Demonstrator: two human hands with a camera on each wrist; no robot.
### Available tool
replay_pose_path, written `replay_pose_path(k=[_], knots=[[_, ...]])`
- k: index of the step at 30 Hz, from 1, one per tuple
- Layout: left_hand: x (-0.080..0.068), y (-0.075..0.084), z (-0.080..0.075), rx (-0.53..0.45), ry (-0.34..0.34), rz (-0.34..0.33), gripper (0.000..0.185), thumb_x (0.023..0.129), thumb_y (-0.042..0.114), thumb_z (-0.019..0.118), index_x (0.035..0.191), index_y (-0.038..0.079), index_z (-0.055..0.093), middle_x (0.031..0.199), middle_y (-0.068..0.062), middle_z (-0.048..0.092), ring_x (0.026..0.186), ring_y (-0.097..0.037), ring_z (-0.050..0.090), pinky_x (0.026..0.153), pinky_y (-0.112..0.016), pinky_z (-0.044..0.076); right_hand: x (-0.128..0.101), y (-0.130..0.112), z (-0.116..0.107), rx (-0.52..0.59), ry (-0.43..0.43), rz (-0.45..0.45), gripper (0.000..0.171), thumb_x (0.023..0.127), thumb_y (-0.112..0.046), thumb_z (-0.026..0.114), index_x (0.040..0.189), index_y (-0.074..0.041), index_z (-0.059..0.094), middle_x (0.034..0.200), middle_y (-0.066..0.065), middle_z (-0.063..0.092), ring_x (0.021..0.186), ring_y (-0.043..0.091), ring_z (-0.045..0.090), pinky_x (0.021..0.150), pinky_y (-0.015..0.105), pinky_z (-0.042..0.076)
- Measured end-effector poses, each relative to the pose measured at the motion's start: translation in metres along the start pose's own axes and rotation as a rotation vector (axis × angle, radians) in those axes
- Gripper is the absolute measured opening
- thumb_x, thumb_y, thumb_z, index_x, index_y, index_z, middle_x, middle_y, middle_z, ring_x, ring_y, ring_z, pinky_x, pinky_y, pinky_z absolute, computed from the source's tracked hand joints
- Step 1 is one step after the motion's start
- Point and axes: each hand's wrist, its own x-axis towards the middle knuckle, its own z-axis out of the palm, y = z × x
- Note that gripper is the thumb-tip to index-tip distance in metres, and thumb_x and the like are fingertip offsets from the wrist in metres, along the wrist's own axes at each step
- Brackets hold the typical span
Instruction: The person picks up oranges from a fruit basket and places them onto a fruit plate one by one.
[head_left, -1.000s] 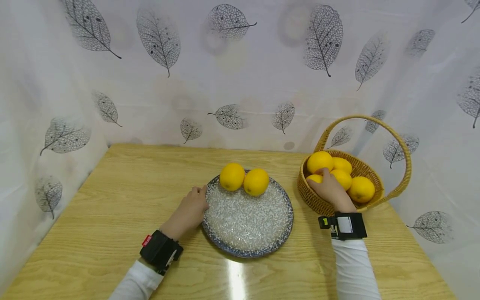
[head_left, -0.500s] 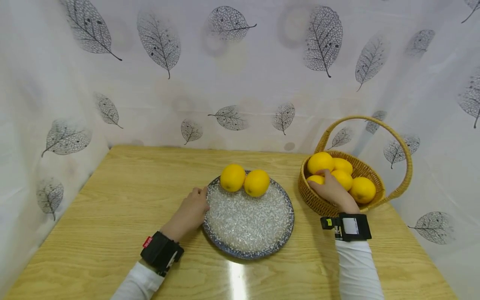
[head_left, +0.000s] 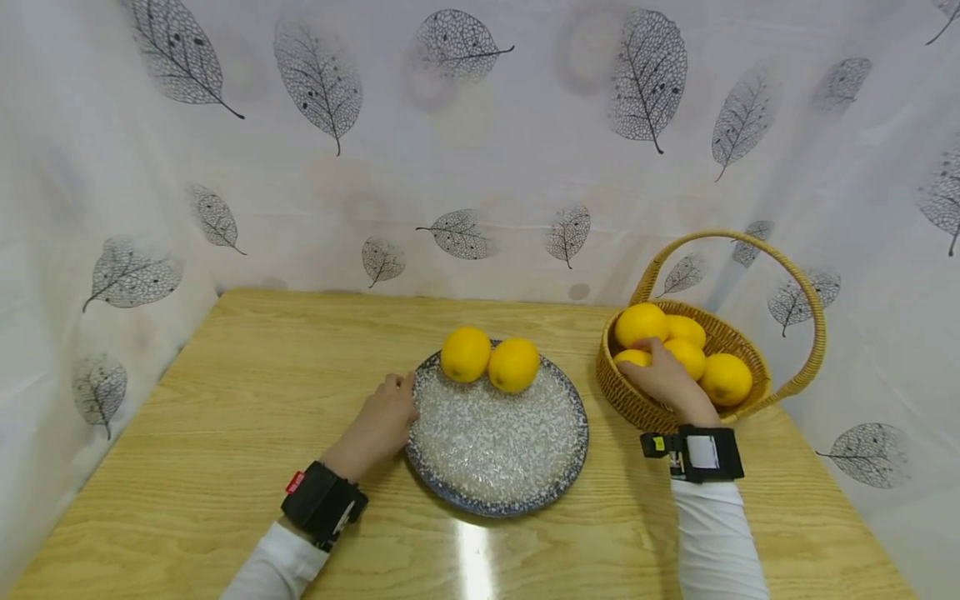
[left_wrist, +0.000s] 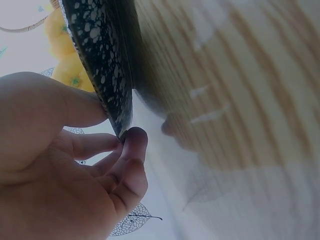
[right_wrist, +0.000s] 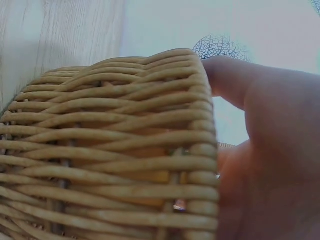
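My left hand point(head_left: 382, 419) holds the left rim of a round speckled grey plate point(head_left: 495, 450) with a dark blue edge. In the left wrist view, the thumb lies on one face of the plate point(left_wrist: 102, 55) and fingertips touch its edge from the other side. Two yellow lemons, a left one point(head_left: 465, 354) and a right one point(head_left: 513, 365), sit side by side at the plate's back. My right hand point(head_left: 667, 381) reaches into a wicker basket point(head_left: 626, 400), its thumb and fingers around a lemon point(head_left: 633, 357). Basket weave point(right_wrist: 110, 165) hides the fingertips in the right wrist view.
More lemons lie in the basket, among them one at the back left point(head_left: 641, 325) and one at the right point(head_left: 726, 379). A tall handle point(head_left: 813, 321) arches over it. A leaf-print curtain point(head_left: 510, 150) hangs behind the wooden table point(head_left: 285, 358).
The right wrist has shifted slightly to the right since a second ago, with the fingers staying at the same lemon. The left hand and the plate look unmoved.
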Motion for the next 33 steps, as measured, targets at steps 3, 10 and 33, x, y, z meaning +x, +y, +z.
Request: replay_pose_path(k=[3, 10, 33], knots=[[0.000, 0.000, 0.000, 0.001, -0.002, -0.002, 0.057, 0.099, 0.003, 0.062, 0.146, -0.019, 0.039, 0.122, -0.032, 0.055, 0.105, -0.038, 0.060, 0.089, -0.049, 0.054, -0.002, -0.001, -0.002, -0.012, 0.001, 0.003, 0.068, 0.101, -0.037, 0.054, 0.149, 0.005, 0.033, 0.145, 0.037, 0.043, 0.128, 0.046, 0.046, 0.110, 0.061, 0.038], [0.000, -0.001, 0.002, 0.003, -0.005, -0.003, 0.057, 0.099, 0.003, 0.061, 0.146, -0.019, 0.039, 0.122, -0.032, 0.055, 0.107, -0.038, 0.060, 0.091, -0.049, 0.054, -0.005, -0.003, -0.007, -0.046, 0.009, -0.014, 0.073, 0.100, -0.040, 0.057, 0.150, 0.007, 0.033, 0.148, 0.040, 0.038, 0.130, 0.049, 0.044, 0.109, 0.063, 0.039], [0.000, 0.000, 0.001, 0.004, -0.004, 0.003, 0.058, 0.099, 0.004, 0.061, 0.147, -0.019, 0.038, 0.123, -0.033, 0.055, 0.106, -0.038, 0.061, 0.089, -0.048, 0.054, -0.024, -0.021, -0.022, -0.137, 0.107, -0.023, 0.079, 0.094, -0.039, 0.064, 0.150, 0.007, 0.031, 0.143, 0.048, 0.031, 0.118, 0.054, 0.043, 0.097, 0.066, 0.041]])
